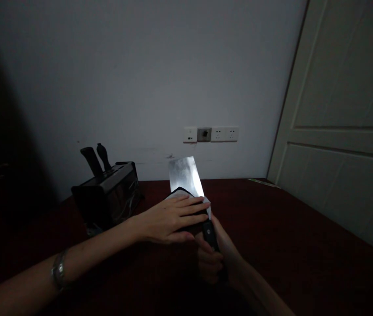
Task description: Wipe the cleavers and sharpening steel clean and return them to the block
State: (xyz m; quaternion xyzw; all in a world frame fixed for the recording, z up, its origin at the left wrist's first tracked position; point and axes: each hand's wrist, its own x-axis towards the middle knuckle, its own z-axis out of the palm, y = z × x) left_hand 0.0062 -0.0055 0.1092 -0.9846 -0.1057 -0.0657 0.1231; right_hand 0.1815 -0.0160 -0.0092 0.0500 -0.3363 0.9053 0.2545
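Observation:
A broad cleaver stands with its shiny blade pointing up and away from me, above the dark red table. My right hand is wrapped round its black handle, low in the middle of the view. My left hand lies over the lower part of the blade, fingers stretched out and pressed together on a white cloth or paper that wraps the blade's base. A metal bracelet is on my left wrist.
A dark knife block with two black handles sticking out stands at the left, near the wall. A row of wall sockets sits above the table's far edge. A white door closes the right side.

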